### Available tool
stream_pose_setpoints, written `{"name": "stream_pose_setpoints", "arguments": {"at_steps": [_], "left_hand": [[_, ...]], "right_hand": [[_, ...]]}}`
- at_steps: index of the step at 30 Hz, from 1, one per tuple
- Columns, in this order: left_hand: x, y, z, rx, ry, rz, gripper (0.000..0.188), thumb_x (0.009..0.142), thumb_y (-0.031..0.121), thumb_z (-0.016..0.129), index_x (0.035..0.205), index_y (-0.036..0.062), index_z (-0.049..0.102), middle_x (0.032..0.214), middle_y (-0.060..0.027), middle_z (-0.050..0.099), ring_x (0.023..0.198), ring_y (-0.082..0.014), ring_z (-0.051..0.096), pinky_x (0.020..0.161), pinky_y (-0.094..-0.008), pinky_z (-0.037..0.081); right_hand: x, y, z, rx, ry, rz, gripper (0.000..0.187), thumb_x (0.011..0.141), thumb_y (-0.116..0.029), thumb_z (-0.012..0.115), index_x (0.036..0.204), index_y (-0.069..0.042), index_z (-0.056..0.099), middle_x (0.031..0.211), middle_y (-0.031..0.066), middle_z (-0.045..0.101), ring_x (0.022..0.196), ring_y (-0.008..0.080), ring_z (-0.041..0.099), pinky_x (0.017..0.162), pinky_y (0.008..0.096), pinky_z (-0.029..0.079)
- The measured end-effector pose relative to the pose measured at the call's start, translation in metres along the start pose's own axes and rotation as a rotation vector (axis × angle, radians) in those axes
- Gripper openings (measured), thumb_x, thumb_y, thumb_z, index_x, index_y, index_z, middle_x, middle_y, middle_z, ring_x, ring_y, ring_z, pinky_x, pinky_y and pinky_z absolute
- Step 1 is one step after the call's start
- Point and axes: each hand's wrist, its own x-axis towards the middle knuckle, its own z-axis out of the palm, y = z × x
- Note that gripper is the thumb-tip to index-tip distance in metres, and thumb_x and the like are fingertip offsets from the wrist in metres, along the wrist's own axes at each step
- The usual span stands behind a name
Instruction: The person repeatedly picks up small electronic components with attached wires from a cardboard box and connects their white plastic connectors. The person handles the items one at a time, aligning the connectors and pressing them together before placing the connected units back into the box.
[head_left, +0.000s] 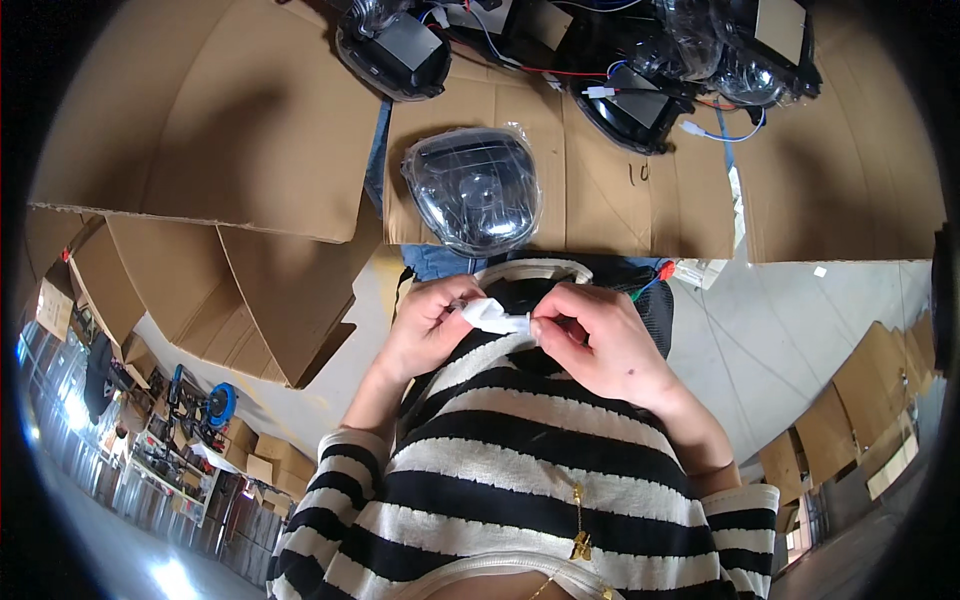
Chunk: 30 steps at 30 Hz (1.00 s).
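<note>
My left hand point(428, 325) and right hand point(600, 340) pinch a crumpled white piece point(490, 317), frame centre. Glossy film-wrapped rounded lamp point(472, 190) above, near cardboard point(620, 215) edge; gap between edge and hands.

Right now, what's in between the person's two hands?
In the head view, a crumpled white piece fills the gap, running from the fingertips of the left hand to those of the right hand. I can't tell what it's made of.
</note>
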Motion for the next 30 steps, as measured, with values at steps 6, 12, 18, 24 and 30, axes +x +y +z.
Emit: {"name": "stream_pose_setpoints", "arguments": {"at_steps": [6, 12, 18, 24, 30], "left_hand": [[0.002, -0.010, 0.007, -0.004, -0.003, -0.059, 0.018, 0.080, 0.016, 0.048, 0.086, -0.0006, 0.053, 0.074, -0.0069, 0.055, 0.067, -0.0149, 0.054, 0.059, -0.0240, 0.042], [0.006, 0.021, 0.000, 0.002, -0.038, -0.125, 0.033, 0.086, 0.022, 0.039, 0.111, 0.0007, 0.048, 0.080, -0.0049, 0.054, 0.069, -0.0121, 0.050, 0.066, -0.0232, 0.040], [0.002, 0.021, -0.005, -0.019, -0.074, -0.177, 0.034, 0.086, 0.020, 0.040, 0.115, 0.0026, 0.046, 0.081, -0.0065, 0.052, 0.066, -0.0133, 0.048, 0.063, -0.0231, 0.040], [0.009, 0.022, -0.007, 0.139, -0.095, 0.199, 0.029, 0.082, 0.012, 0.045, 0.109, 0.0023, 0.052, 0.084, -0.0077, 0.049, 0.071, -0.0208, 0.047, 0.065, -0.0265, 0.039], [0.006, 0.024, 0.001, 0.172, -0.014, 0.140, 0.029, 0.076, 0.003, 0.052, 0.105, 0.0030, 0.056, 0.077, -0.0097, 0.054, 0.071, -0.0210, 0.052, 0.065, -0.0299, 0.042]], "right_hand": [[-0.006, 0.025, 0.014, -0.180, 0.140, -0.173, 0.007, 0.072, -0.003, 0.056, 0.073, -0.002, 0.049, 0.063, 0.0069, 0.050, 0.050, 0.0164, 0.049, 0.044, 0.0262, 0.037], [-0.006, 0.010, -0.015, -0.016, 0.139, 0.071, 0.006, 0.069, -0.004, 0.057, 0.074, -0.003, 0.053, 0.066, 0.0080, 0.051, 0.056, 0.0200, 0.051, 0.049, 0.0285, 0.040], [-0.008, -0.002, -0.032, 0.045, 0.068, -0.049, 0.005, 0.070, -0.003, 0.057, 0.074, -0.001, 0.054, 0.064, 0.0066, 0.049, 0.055, 0.0169, 0.048, 0.047, 0.0262, 0.037], [-0.006, -0.004, -0.031, 0.066, 0.019, -0.083, 0.006, 0.070, -0.002, 0.056, 0.074, -0.001, 0.053, 0.063, 0.0056, 0.048, 0.051, 0.0153, 0.045, 0.045, 0.0259, 0.035], [-0.012, -0.006, -0.030, 0.189, 0.003, -0.021, 0.006, 0.070, -0.002, 0.057, 0.074, -0.002, 0.053, 0.061, 0.0042, 0.049, 0.049, 0.0120, 0.043, 0.043, 0.0241, 0.034]]}}
